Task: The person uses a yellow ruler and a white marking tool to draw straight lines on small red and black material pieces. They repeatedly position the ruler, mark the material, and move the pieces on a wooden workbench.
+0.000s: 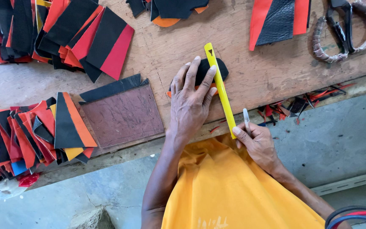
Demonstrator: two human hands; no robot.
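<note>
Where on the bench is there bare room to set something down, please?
Bare wood lies between the left hand on the black piece and the scissors, and above the brown board. The stacks of red and black cut pieces crowd the left side.

Workbench (250,76): bare wood, rough, scuffed, matt. Ruler (220,89): yellow plastic, smooth, slight sheen. Oval piece (217,70) under the left hand (190,101): black, matt, leather-like, orange beneath. Slim tool (246,118) in the right hand (257,142): pale, translucent plastic look. Brown board (123,116) near the front edge: worn, scratched, dull. Stacked cut pieces (26,135), left edge: black, red, orange sheet, grained. Scissors (343,25), far right corner: dark metal, handles wrapped in cord. Lap cloth (225,186): orange fabric, smooth.
</note>
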